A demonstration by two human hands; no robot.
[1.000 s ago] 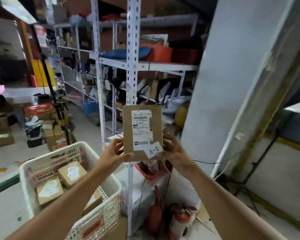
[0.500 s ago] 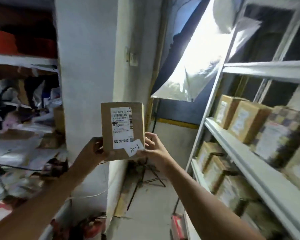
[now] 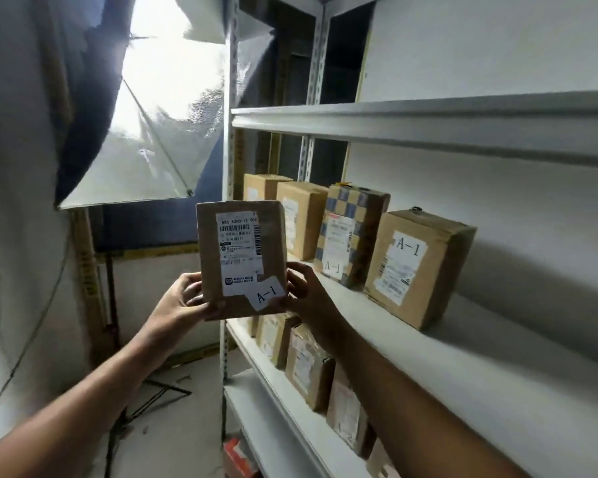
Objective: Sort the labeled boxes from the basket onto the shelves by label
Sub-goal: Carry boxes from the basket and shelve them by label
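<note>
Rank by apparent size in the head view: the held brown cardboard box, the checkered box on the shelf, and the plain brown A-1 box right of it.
1. Plain brown A-1 box and held brown cardboard box: look alike; the held one is nearer, so unsure.
2. Checkered box, smallest.

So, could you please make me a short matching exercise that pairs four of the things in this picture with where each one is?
Things:
1. held box
2. checkered box
3. left hand
4. right hand

Places:
a. gripping the held box's lower right corner, beside its A-1 tag
b. standing on the middle shelf, between plain brown boxes
c. raised in front of the shelving, not yet on any shelf
d. gripping the held box's lower left corner

Pairs: 1-c, 2-b, 3-d, 4-a
</note>
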